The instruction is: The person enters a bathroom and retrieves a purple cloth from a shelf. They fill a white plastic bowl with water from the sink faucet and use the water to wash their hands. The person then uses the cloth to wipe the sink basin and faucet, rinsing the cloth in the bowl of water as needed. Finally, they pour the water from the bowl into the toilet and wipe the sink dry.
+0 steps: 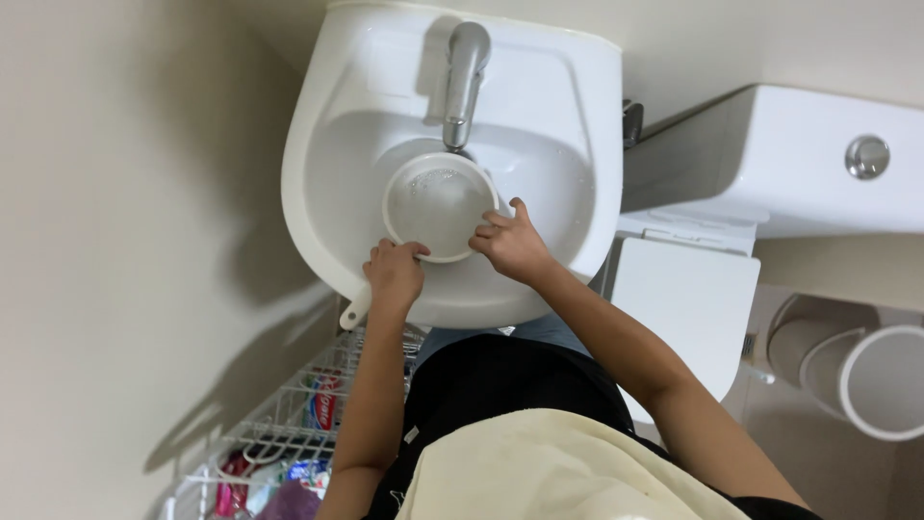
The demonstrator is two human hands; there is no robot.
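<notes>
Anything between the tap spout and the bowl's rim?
Nothing solid: head view shows the tap spout ending just above the white bowl, gap bare.

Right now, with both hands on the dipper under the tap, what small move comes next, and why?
Probably tilt the dipper to pour out. It sits in the sink below the tap with water inside, and the left hand and right hand hold its rim.
</notes>
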